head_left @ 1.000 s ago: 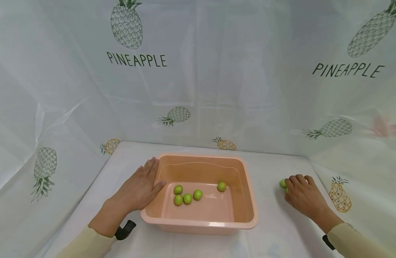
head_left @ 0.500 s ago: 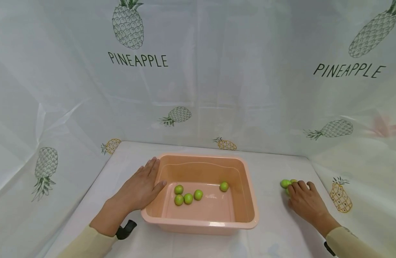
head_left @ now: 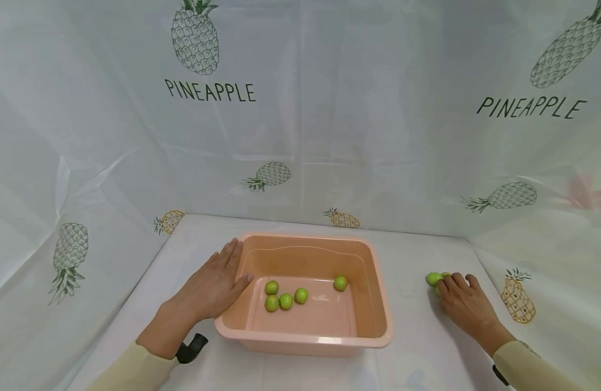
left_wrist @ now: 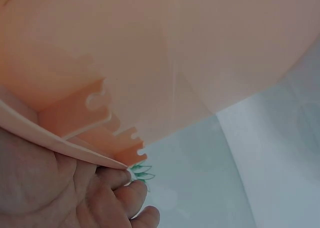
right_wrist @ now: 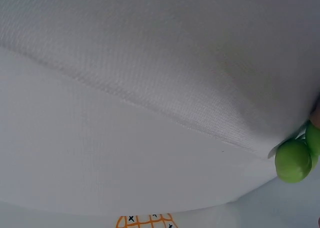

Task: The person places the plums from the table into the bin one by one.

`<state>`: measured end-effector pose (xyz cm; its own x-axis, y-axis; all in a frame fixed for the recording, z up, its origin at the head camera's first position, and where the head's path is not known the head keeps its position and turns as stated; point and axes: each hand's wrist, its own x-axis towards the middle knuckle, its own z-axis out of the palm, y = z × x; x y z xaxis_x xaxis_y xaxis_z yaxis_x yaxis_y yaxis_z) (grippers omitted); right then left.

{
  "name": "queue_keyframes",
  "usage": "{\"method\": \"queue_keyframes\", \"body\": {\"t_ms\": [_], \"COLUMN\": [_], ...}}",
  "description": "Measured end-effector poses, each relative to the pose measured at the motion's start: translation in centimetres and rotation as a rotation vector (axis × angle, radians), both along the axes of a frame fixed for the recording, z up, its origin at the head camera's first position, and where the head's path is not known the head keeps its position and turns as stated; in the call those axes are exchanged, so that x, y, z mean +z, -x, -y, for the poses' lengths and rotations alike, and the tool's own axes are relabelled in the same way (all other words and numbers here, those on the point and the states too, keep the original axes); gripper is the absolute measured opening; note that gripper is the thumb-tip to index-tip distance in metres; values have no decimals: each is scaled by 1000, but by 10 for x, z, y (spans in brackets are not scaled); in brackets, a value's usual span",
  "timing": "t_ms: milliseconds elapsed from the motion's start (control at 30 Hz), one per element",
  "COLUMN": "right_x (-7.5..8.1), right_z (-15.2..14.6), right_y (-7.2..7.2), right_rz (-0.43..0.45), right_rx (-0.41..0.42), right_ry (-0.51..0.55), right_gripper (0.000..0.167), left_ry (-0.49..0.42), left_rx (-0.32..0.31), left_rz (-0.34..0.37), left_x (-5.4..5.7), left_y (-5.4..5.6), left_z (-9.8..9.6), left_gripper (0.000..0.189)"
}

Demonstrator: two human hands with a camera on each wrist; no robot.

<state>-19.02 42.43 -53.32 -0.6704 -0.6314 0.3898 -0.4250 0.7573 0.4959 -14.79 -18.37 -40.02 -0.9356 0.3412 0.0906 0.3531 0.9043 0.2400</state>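
My left hand point(head_left: 210, 285) lies along the left rim of a peach plastic basin point(head_left: 300, 340), fingers extended and thumb over the inside. In the left wrist view, the palm and fingers point(left_wrist: 107, 198) show against the underside of that rim. Several small round green fruits point(head_left: 301, 295) sit on the basin floor, one apart at the right. To the right of the basin, my right hand point(head_left: 467, 304) reaches down with bent fingers at a cluster of green fruits point(head_left: 433, 278). Its fingertips are mostly hidden, and I cannot tell whether they grip one. The right wrist view catches a green fruit point(right_wrist: 293, 160) near a fingertip.
A white cloth covers the table point(head_left: 403, 255). Behind and at both sides hangs a pale curtain point(head_left: 359, 108) printed with pineapples. The table's back edge runs just beyond the basin, and its right edge passes close by the right hand.
My right hand has drawn back slightly toward me and to the right, so more of the green fruit cluster shows. The left hand and basin stay put.
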Motion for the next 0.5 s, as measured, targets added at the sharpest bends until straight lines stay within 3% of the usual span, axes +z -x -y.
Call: {"method": "queue_keyframes", "body": {"t_ms": [500], "right_x": [-1], "right_z": [11], "right_y": [10], "right_rz": [-26], "right_rx": [98], "right_ry": [57], "right_gripper": [57], "left_ry": [1], "left_rx": [-1], "left_rz": [-4], "left_x": [-1], "left_y": [0], "left_z": [1], "left_gripper": [78]}}
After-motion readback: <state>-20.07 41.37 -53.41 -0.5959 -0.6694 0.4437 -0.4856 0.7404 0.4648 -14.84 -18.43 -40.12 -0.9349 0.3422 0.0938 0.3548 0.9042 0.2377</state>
